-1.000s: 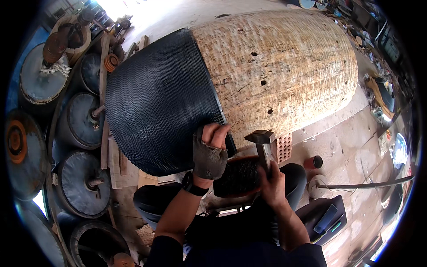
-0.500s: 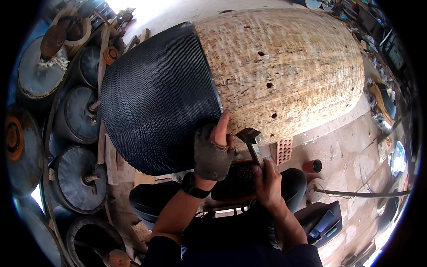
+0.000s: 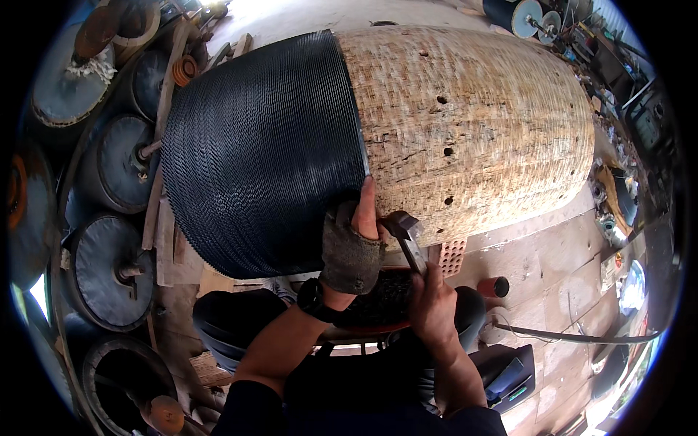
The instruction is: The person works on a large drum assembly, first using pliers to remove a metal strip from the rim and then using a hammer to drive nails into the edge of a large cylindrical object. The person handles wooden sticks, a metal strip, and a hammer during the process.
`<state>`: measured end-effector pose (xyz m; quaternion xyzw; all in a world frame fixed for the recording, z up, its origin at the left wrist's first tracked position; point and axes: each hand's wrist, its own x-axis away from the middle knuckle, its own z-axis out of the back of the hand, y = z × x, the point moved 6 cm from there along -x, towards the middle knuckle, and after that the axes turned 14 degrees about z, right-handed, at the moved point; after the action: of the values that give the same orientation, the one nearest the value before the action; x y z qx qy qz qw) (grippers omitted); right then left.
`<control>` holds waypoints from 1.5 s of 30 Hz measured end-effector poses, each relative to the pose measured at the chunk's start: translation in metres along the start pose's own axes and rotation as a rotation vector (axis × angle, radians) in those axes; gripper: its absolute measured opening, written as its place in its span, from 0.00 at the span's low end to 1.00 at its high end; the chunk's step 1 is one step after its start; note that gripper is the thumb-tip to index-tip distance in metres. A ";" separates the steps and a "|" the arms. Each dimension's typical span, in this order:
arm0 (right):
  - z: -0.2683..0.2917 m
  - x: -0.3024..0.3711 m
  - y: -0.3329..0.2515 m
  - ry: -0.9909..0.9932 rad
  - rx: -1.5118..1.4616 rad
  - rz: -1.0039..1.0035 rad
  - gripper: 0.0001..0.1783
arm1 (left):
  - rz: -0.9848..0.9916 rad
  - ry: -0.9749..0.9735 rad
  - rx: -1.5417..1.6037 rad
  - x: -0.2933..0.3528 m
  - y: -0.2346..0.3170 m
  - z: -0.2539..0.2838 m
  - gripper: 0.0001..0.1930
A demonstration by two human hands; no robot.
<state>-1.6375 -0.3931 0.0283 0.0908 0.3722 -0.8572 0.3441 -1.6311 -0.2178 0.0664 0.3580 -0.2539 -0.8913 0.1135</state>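
Observation:
A large barrel-shaped wooden drum (image 3: 502,123) lies across in front of me. Its left part is covered with rows of black, finely toothed strip (image 3: 254,160). My left hand (image 3: 354,251), in a dark fingerless glove, rests at the lower edge of this covering. One bare finger points up along the strip's border on the wood; the others are curled, and what they may hold is hidden. In my right hand (image 3: 434,309) I grip a hammer (image 3: 414,253) by its handle. The hammer's head (image 3: 400,224) is against or very near my left fingers, at the drum's lower side.
Below my hands, between my knees, is a red-rimmed container (image 3: 385,328) of small dark pieces. A perforated brick (image 3: 452,257) stands under the drum, with a reddish cup (image 3: 494,287) farther right. Several grey-ended rollers (image 3: 110,270) line the left side. A bar (image 3: 574,336) runs out at the right.
The view has tilted and shifted slightly. The hammer's head has come closer to my left fingers, its handle still in my right hand. My left hand stays at the strip's border.

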 end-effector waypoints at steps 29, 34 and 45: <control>-0.005 0.017 0.011 0.319 -0.253 0.036 0.14 | -0.176 0.331 -0.009 0.030 -0.027 0.006 0.27; -0.032 0.010 0.018 0.174 -0.050 -0.031 0.16 | -0.135 0.305 0.024 0.034 -0.035 0.002 0.29; -0.030 0.010 0.008 0.292 -0.133 0.063 0.13 | -0.149 0.304 0.065 0.027 -0.025 0.014 0.31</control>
<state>-1.6430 -0.3813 -0.0021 0.2033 0.4711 -0.7971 0.3183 -1.6602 -0.2015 0.0460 0.5099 -0.2354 -0.8242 0.0723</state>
